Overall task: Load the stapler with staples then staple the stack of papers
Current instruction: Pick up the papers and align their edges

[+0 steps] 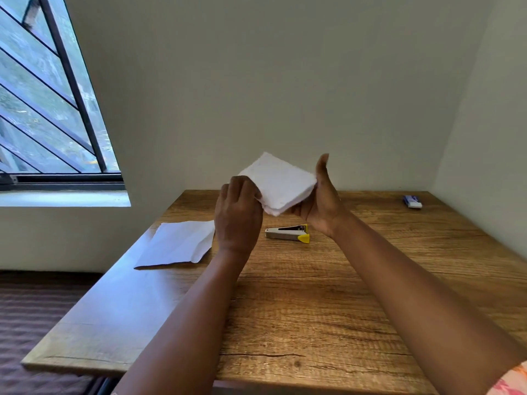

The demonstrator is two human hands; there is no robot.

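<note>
Head view: two hands, one stack of papers [278, 183] lifted above the wooden table [356, 295]. Left hand [238, 212] at 9 o'clock of the stack, fingers curled round its near-left edge; right hand [320, 201] at 3 o'clock, palm against the right edge, thumb up, fingers hidden underneath. One stapler [288, 233], silver with yellow end, lying flat on the table below the stack, at 6 o'clock. One loose white sheet [179, 243] at 8 o'clock near the left table edge. One small blue-and-white box [412, 201] far off at 3 o'clock, contents not visible.
</note>
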